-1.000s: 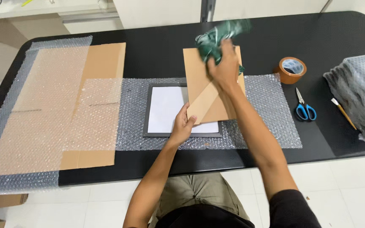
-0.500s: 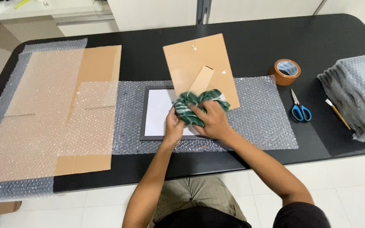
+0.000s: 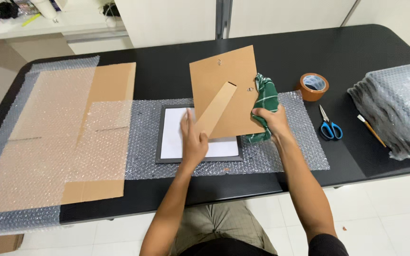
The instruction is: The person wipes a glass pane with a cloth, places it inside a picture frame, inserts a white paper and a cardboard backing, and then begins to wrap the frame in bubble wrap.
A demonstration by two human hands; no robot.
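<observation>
Person stands at the near edge of a black counter point(image 3: 176, 80), both arms reaching in.

Left hand point(image 3: 193, 142) lies flat, fingers spread, on the white face of a dark picture frame point(image 3: 167, 156). The frame lies on a strip of bubble wrap point(image 3: 295, 156) running left to right across the middle of the counter.

Right hand point(image 3: 270, 121) is closed on a green checked cloth point(image 3: 265, 97), bunched at the right edge of the brown frame backing board point(image 3: 221, 80). The board is tipped up off the frame, its long axis running near to far, its fold-out stand point(image 3: 216, 110) slanting down toward the left hand. Cloth lies just right of the board and touches it; the right hand is the nearer one to both. I cannot tell whether that hand also pinches the board's edge.

Against half a second ago: the cloth was then bunched under both hands over the frame's face; now it has gone right, and the board stands nearer, over the frame's right half. A second ago the right hand held the cloth up high by the board.

Far right: roll of brown tape point(image 3: 313, 85), blue-handled scissors point(image 3: 329, 125), a pencil point(image 3: 371, 130), a stack wrapped in bubble wrap point(image 3: 399, 109). Left: a cardboard sheet point(image 3: 115, 80) under more bubble wrap.
</observation>
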